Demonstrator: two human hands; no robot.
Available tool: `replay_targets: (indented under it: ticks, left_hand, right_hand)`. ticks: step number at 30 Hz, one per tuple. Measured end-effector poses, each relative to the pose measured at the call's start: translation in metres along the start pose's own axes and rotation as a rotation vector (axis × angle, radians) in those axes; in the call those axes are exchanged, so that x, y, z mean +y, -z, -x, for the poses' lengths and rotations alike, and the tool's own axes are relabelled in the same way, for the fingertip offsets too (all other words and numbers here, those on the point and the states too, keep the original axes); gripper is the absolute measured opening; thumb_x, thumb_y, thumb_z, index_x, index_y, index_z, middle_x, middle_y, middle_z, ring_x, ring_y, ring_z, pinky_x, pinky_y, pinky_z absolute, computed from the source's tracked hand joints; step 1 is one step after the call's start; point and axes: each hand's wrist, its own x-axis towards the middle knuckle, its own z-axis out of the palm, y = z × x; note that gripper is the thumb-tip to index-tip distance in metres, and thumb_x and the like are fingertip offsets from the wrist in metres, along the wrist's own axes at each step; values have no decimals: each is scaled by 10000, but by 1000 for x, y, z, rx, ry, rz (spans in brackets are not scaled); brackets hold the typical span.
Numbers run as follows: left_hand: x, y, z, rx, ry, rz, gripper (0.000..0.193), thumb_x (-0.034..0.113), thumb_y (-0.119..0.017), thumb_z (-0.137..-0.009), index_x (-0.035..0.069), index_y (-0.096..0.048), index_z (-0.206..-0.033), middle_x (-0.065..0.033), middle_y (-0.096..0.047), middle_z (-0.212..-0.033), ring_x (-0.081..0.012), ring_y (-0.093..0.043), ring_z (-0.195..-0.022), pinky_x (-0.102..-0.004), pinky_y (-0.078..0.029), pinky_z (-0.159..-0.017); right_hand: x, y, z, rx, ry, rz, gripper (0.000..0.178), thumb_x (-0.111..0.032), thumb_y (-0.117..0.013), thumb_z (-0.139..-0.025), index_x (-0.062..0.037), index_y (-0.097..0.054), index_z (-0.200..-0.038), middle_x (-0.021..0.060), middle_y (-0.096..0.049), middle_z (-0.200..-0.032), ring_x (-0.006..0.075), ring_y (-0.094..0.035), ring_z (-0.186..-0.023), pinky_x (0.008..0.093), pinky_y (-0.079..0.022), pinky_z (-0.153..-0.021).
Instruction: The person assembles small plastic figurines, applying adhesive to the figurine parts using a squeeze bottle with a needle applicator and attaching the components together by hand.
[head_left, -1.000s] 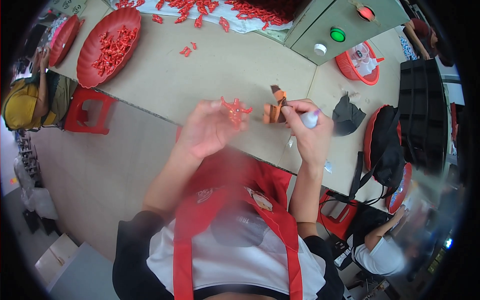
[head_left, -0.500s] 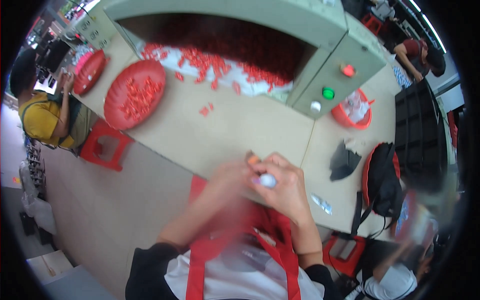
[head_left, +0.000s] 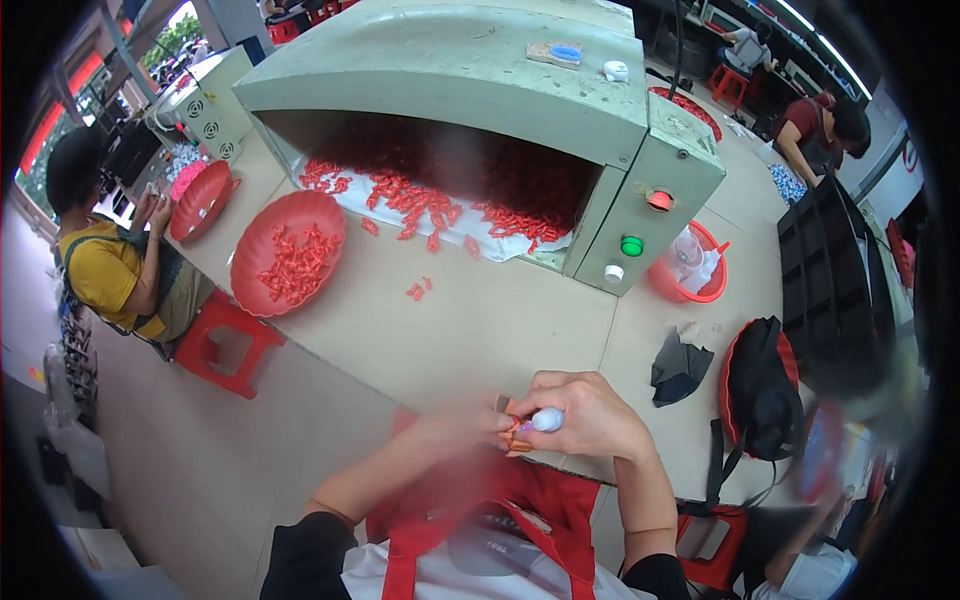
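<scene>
A pale tube (head_left: 547, 419) was clasped by the right hand (head_left: 597, 413), orange pieces (head_left: 517, 446) just beside; the blurred left hand's (head_left: 465, 427) grip could not be told.

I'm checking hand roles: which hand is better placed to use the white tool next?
Probably the right hand: it grips the white tool, while the blurred left hand sits beside the tool's purple end.

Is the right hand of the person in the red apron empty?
No, the right hand holds a pen-like thing with a pale, rounded end.
</scene>
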Motion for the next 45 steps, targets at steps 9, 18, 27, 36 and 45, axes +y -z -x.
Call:
replay_targets:
  ticks: [9,18,27,36,45]
  left_hand:
    - [-8,-14,5,-103,6,-81,325,232,-603,-795,-38,-547,-967,-84,-585,-883,-123,-569,-779,-247,-469,-711]
    - [8,-13,-5,-138,-3,149,366,185,-632,-754,-75,-548,-998,-144,-615,-902,-208,-617,-783,-309,-501,-734]
    - [-18,4,-38,-347,-79,728,346,273,-627,-751,2,-608,-965,-90,-600,-986,-238,-509,-852,-327,-385,-722]
    - [-20,3,-34,-241,-74,749,346,277,-662,-717,19,-608,-940,-72,-599,-951,-219,-485,-860,-315,-395,-739]
    - [-19,2,-34,-254,-97,736,372,296,-640,-730,16,-596,-971,-80,-570,-938,-211,-475,-833,-313,-393,-752]
  right_hand:
    - [-1,2,18,-81,56,-119,194,-94,-713,-618,-71,-667,-805,48,-599,-704,217,-592,-625,285,-464,-569]
    - [11,5,24,165,-22,-234,119,-5,-673,-648,-10,-628,-758,86,-590,-705,183,-573,-614,267,-444,-561]
    - [60,-26,54,788,-411,154,145,-17,-655,-733,6,-629,-874,67,-582,-786,111,-556,-664,229,-437,-613]
    - [24,-56,57,852,-264,-253,131,57,-634,-728,23,-602,-851,54,-569,-843,78,-547,-683,194,-442,-614]
    - [1,-65,38,835,-143,-207,352,34,-733,-604,-7,-600,-927,77,-540,-938,68,-524,-576,199,-408,-513]
